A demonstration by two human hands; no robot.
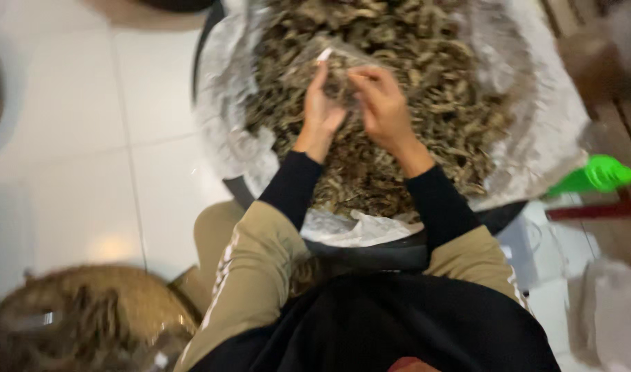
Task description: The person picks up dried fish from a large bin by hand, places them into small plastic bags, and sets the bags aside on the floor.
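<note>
both hands [353, 103] pinch clear bag [336, 65] between fingertips (blurred) | above dried pieces [425, 69]

A white tiled floor [88, 158] carries everything. Directly beneath the hands sits a large dark round tub [370, 251] lined with clear plastic sheet [536, 131] and heaped with dried brown plant pieces [425, 117]. Well to the lower left of the hands rests a woven basket [102, 310]; to their right lies a green plastic object [598, 176].

Glossy white tiled floor [74, 138] — light glare on it — wooden slats [605, 103] at right.
</note>
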